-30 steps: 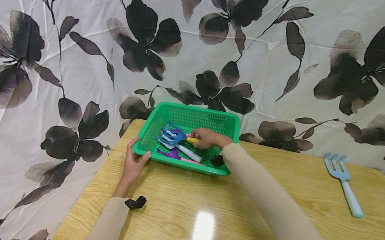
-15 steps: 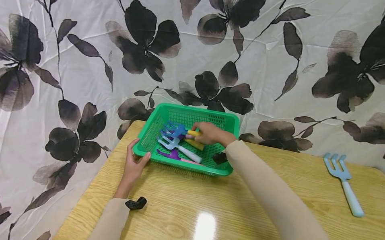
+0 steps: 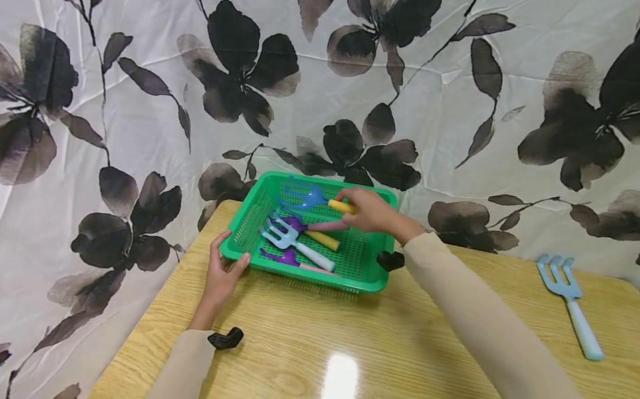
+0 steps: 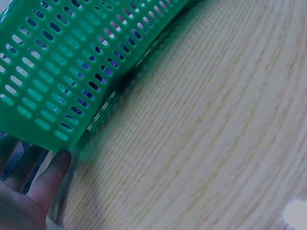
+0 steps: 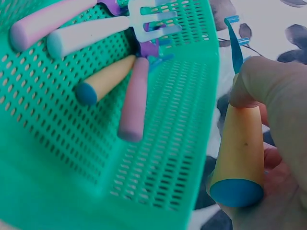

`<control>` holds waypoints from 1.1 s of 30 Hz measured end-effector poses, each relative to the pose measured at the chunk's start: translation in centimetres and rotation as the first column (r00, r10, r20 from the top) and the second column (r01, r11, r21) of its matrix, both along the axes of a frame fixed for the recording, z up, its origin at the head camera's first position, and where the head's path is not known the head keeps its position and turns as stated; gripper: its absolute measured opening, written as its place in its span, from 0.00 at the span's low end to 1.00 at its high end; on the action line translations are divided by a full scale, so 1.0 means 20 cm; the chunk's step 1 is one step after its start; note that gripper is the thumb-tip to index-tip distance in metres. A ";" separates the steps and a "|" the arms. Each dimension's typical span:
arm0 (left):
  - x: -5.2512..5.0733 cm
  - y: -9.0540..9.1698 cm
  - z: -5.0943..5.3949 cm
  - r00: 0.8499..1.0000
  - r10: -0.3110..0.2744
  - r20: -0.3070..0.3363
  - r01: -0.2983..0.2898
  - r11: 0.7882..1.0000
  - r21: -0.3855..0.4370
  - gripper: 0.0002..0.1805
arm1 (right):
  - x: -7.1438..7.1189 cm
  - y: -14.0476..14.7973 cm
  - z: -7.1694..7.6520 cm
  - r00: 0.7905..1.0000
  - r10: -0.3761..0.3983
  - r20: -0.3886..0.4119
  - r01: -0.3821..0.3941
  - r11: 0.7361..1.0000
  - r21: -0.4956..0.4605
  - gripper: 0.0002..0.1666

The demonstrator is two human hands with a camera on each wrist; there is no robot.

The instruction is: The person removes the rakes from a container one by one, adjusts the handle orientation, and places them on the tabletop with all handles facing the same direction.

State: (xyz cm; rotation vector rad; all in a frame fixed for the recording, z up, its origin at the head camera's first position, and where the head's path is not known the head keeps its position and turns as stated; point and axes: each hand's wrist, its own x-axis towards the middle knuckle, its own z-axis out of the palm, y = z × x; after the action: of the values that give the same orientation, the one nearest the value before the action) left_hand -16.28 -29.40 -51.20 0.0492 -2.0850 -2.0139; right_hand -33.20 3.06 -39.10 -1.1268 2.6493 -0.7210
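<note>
A blue hand fork with a yellow handle (image 5: 240, 153) is raised over the back of the green basket (image 3: 366, 284); my right hand (image 3: 371, 212) grips it by the handle. Its prongs point left. At the basket's front left corner my left hand (image 3: 219, 284) holds the rim, thumb in front and fingers along the side. Inside lie a pale blue hand fork (image 3: 286, 238), a purple tool with a pink handle (image 3: 288, 258), another pink handle (image 5: 133, 100) and a yellow handle (image 5: 105, 80) with a blue end. The heads of those last two are partly hidden.
Another pale blue hand fork (image 3: 580, 321) lies on the wooden table (image 3: 424, 375) at the right. Behind the basket and along the left side hangs a white cloth (image 3: 153, 36) with dark flowers.
My right hand has lifted the blue hand fork off the other tools and moved it up and right. The pink handle beneath now shows. My left hand has stayed at the corner.
</note>
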 end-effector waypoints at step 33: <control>0.01 -0.02 0.01 0.999 -0.018 0.034 0.018 1.000 -0.002 0.41 | 0.34 0.93 -0.03 0.944 -0.308 -0.115 0.284 0.941 -0.185 0.22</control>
State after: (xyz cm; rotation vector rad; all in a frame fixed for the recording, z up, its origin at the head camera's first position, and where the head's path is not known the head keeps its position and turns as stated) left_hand -16.06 -29.86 -51.04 0.0646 -2.1161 -2.0349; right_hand -26.47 21.64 -39.63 -0.8485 2.9682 -0.9644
